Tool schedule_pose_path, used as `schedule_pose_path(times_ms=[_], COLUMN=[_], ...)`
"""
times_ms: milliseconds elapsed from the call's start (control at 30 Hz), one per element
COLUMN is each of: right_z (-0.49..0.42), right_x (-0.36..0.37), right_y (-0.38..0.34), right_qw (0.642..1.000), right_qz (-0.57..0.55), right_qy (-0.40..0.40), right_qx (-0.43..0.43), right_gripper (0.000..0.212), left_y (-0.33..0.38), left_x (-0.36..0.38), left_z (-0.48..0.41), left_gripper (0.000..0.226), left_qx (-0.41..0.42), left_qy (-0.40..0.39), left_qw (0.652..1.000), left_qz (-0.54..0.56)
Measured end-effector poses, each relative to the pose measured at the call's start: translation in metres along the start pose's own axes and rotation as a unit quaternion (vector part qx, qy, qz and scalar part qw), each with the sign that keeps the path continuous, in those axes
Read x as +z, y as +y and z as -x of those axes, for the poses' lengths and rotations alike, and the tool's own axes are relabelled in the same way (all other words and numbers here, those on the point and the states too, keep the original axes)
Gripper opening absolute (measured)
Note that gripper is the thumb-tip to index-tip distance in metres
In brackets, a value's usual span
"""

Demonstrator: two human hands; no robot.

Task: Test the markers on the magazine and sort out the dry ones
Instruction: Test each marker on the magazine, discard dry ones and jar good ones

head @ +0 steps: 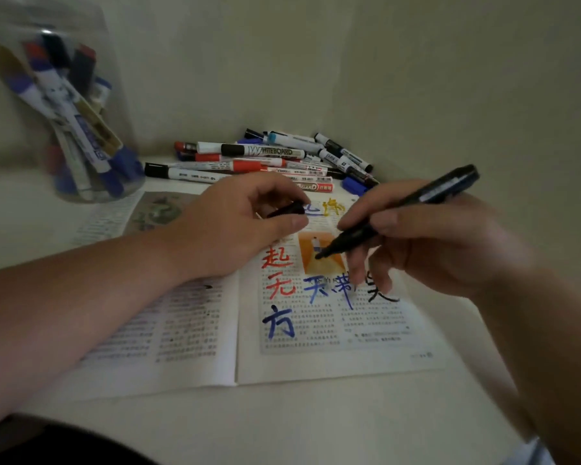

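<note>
An open magazine [316, 360] lies flat on the white table, its right page marked with red, blue, yellow and black characters. My right hand [426, 243] grips an uncapped black marker [413, 203], tip pointing down-left just over the orange picture on the right page. My left hand [239, 226] rests over the magazine's fold and pinches the marker's black cap [287, 209] between thumb and fingers. A heap of whiteboard markers [275, 159] lies behind the magazine in the corner.
A clear jar [67, 105] holding several markers stands at the back left. Walls close off the back and the right side. The table's front edge [282, 431] is bare white surface.
</note>
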State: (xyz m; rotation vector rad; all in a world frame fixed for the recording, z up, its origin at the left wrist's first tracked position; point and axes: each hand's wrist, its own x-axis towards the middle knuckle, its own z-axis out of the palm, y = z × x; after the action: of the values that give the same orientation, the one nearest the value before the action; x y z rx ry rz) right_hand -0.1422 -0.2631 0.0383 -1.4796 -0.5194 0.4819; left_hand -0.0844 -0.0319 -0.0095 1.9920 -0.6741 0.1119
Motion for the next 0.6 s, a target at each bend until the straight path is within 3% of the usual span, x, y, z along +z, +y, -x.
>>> schedule_pose_path(times_ms=[233,500,600], right_z=[0.002,0.004,0.003], right_x=[0.013,0.023,0.025], right_y=[0.034,0.028,0.029], right_qw=[0.99,0.978,0.973], right_qz=[0.044,0.154,0.175], right_qy=[0.126,0.121,0.134], right_qx=[0.054,0.076,0.075], right_gripper=[0.015,0.006,0.005], left_y=[0.002,-0.001,0.002], left_x=[-0.001,-0.004,-0.007], left_z=[0.0,-0.001,0.001], left_gripper=[0.021,0.019,0.019], left_qx=[0.08,0.121,0.099], left_qy=[-0.1,-0.097,-0.1], left_qw=[0.984,0.98,0.982], left_qz=[-0.127,-0.128,-0.124])
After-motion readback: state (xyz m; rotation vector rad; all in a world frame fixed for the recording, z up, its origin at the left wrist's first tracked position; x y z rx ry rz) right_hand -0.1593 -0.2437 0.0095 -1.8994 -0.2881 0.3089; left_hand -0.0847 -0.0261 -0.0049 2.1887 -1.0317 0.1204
